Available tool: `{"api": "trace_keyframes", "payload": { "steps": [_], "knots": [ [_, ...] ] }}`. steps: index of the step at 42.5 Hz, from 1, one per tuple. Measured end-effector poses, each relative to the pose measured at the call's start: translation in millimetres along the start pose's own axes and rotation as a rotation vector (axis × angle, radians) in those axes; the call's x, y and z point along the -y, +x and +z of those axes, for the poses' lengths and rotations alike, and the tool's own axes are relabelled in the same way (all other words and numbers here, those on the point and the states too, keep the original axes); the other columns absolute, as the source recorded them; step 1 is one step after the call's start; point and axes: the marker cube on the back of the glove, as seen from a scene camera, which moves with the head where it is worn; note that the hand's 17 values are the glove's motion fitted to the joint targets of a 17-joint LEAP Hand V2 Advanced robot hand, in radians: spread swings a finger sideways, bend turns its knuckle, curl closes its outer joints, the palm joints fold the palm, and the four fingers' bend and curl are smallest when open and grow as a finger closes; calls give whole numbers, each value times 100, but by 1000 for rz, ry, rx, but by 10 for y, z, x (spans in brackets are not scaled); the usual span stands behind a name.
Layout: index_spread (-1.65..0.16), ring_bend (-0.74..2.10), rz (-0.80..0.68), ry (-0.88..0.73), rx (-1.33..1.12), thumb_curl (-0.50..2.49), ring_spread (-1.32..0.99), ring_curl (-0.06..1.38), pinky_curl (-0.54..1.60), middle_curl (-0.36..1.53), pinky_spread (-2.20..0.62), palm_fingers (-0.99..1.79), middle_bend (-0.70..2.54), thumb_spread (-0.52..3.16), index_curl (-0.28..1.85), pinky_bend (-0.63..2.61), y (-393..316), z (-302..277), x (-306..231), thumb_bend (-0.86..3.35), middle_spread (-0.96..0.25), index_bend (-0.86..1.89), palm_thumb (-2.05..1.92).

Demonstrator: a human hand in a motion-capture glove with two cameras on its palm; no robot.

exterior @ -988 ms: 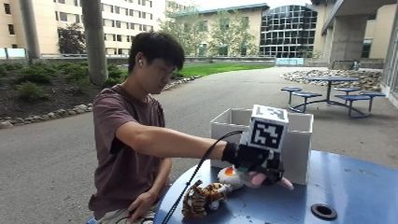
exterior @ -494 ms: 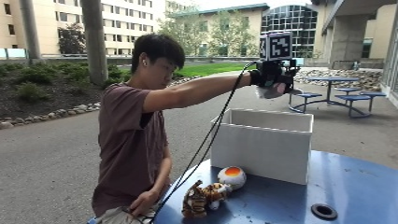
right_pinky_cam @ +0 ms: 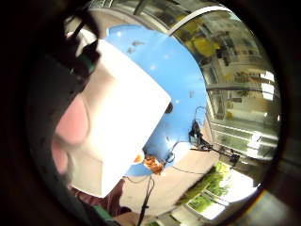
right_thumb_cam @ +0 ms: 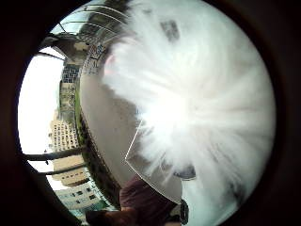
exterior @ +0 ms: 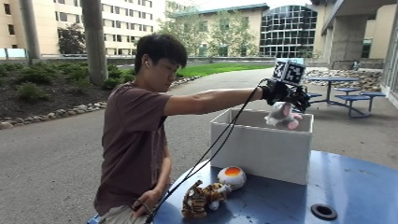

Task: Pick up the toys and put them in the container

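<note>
In the outside view my gloved right hand [exterior: 285, 94] reaches out over the open top of the white container [exterior: 261, 148] and grips a grey and pink plush toy [exterior: 281, 116], which hangs just above the rim. White fur of this plush toy [right_thumb_cam: 188, 99] fills the thumb side palm view. The little finger side palm view looks down on the container [right_pinky_cam: 122, 117], with pink parts of the toy [right_pinky_cam: 70, 123] beside it. A striped tiger toy [exterior: 202, 199] and a white and orange ball toy [exterior: 231, 177] lie on the blue table [exterior: 348, 186] in front of the container.
The person's bare left hand [exterior: 144, 207] rests low at the table's near edge. A round black hole [exterior: 324, 211] sits in the tabletop at the front right. A cable hangs from the glove down past the container's front.
My hand rose from the tabletop beside the container with the plush toy, went high above the box, and has now come down some, holding the toy over the opening.
</note>
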Motion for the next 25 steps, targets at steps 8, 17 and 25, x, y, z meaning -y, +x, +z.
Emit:
{"api": "trace_keyframes", "payload": {
  "steps": [8,17,25],
  "knots": [
    [-14,79,-23,25,-22,70,-15,55,54,53,-12,-59,38,98,46,131,297,-145,-244,-6,-4,13,12],
    [-13,53,61,45,-111,57,-4,41,46,42,-1,-38,15,114,30,114,858,-416,-898,-3,4,4,4],
    [-13,49,261,72,-111,50,0,38,41,38,3,-29,14,121,24,104,1404,-557,-1711,-2,6,4,2]
  ]
}}
